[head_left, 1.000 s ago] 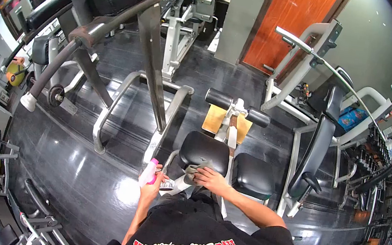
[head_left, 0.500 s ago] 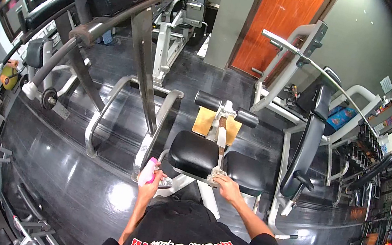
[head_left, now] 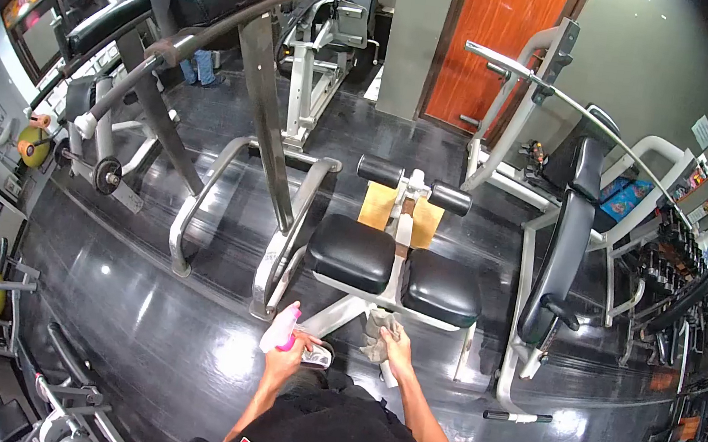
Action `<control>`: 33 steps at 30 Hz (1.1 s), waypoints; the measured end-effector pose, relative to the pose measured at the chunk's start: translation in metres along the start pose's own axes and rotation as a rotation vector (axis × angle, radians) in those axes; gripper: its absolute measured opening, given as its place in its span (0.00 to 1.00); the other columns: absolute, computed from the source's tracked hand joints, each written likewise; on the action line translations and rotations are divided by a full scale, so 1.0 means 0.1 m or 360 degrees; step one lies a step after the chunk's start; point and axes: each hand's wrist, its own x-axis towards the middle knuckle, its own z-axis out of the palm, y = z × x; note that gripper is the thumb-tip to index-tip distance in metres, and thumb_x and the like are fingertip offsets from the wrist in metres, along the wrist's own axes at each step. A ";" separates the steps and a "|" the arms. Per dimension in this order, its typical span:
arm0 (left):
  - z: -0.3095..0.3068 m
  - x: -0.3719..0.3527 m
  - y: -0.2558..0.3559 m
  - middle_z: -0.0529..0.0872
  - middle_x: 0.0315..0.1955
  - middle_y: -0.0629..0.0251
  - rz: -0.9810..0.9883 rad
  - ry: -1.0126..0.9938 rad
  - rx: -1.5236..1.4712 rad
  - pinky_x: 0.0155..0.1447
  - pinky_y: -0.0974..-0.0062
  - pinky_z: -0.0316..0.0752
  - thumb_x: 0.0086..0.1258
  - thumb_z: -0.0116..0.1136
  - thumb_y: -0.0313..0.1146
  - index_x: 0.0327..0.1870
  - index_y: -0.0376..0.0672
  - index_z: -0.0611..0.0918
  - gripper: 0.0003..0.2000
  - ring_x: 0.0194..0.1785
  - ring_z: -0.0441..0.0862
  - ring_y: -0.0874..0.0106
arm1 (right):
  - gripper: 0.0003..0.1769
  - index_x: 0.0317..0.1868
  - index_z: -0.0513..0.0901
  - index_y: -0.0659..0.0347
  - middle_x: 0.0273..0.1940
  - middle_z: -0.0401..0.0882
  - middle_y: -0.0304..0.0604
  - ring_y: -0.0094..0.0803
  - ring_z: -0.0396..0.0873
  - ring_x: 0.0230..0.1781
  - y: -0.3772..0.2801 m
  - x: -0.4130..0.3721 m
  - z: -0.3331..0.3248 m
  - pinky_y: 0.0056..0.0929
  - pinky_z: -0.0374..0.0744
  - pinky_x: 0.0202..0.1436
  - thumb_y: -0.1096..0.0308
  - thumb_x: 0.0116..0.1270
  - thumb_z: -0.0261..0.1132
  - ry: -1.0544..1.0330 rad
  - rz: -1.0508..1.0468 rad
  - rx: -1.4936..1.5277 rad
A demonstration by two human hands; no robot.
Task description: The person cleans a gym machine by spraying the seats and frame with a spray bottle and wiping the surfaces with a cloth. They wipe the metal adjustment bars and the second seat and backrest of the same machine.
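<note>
Left grip [head_left: 289, 357]: clenched around white spray bottle [head_left: 278, 333], pink nozzle uppermost, above dark floor [head_left: 179, 323]. Right grip [head_left: 398, 348]: grasping grey cloth [head_left: 378, 323], pressed against white frame [head_left: 342, 312] just below two black seat pads [head_left: 351, 253] of bench. Both grips low before torso, near each other, not touching.

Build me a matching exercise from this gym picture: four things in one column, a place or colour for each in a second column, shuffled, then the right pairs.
Column one:
1. spray bottle
2. cloth
3. seat pad
4. door

Column two:
A. orange-brown, at the far side of the room
B. held in the left hand
C. black, just beyond both hands
D. grey, bunched in the right hand

Pairs: 1-B, 2-D, 3-C, 4-A
</note>
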 end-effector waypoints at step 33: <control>-0.71 0.87 0.26 0.86 0.40 0.53 -0.0026 0.0220 0.0002 0.39 0.76 0.80 0.65 0.50 0.16 0.59 0.33 0.72 0.19 0.33 0.84 0.72 | 0.19 0.48 0.81 0.59 0.47 0.81 0.48 0.44 0.81 0.46 -0.14 0.86 1.89 0.41 0.85 0.47 0.60 0.73 0.45 0.0017 0.1463 0.2072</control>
